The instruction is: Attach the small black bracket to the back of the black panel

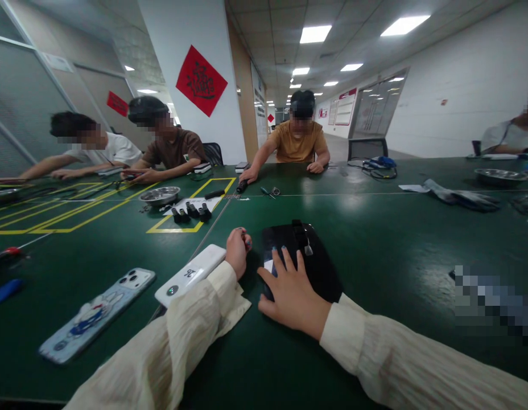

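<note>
Green table (383,245) | right hand (292,293) open on partly hidden black object (321,259) | left hand (238,253) curled, any grip unclear

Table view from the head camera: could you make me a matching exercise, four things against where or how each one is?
1. right hand
2. left hand
3. cartoon phone case
4. large red diamond

A. on the white pillar
B. fingers spread on the flat black object
C. light blue
D. fingers curled

Pairs: 1-B, 2-D, 3-C, 4-A

Gap between left hand (238,252) and right hand (289,289); white device (191,273) blocks leftward
</note>
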### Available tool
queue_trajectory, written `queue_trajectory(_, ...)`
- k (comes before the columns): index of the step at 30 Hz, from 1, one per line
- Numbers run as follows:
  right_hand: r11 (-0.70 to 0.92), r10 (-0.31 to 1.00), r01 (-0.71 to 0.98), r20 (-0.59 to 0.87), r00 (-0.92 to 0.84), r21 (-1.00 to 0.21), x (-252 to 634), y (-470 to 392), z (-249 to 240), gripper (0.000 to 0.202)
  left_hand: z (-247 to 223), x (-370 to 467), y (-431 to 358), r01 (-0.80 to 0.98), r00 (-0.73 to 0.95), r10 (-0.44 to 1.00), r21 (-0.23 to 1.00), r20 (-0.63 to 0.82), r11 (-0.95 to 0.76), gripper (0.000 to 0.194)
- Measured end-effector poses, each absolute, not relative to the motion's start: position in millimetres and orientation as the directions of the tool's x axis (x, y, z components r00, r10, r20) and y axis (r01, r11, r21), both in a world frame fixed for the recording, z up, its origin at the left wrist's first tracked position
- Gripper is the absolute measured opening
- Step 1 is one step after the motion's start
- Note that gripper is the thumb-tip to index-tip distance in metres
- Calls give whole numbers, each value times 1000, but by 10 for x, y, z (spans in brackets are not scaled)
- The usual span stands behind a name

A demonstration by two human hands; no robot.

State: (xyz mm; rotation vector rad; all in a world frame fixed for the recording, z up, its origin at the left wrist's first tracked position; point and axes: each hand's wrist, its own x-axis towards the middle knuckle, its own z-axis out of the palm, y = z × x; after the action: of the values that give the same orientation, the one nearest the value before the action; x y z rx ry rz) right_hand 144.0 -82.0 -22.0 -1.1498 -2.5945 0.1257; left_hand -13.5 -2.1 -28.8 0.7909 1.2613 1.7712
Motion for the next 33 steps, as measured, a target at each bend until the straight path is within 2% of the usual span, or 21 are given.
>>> queue_trajectory(9,520,854,823,118,-506,-228,1726,-203,-237,63,-322,-127,-48,-196,-452,889,964,75,-181,8)
queue_trajectory(15,430,902,869,138,-408,-245,2040,118,-267,54,-312,-112,-76,-195,-445,892,963,82,-186,7)
queue_trajectory(22,277,958,956,106,-267,-98,2640,431,-257,52,-310,-109,-98,-181,-422,901,965,99,-191,8)
queue_trajectory(27,169,985,985,21,-170,33,3163,636,-218,56,-327,-110,-94,-152,-421,903,974,88,-166,8)
queue_trajectory(30,110,993,992,-50,-107,58,3462,748,-235,55,-325,-117,-93,-148,-428,901,977,78,-155,8)
queue_trajectory(33,88,995,995,-44,-87,37,3714,801,-258,53,-320,-119,-99,-150,-424,902,975,84,-161,9)
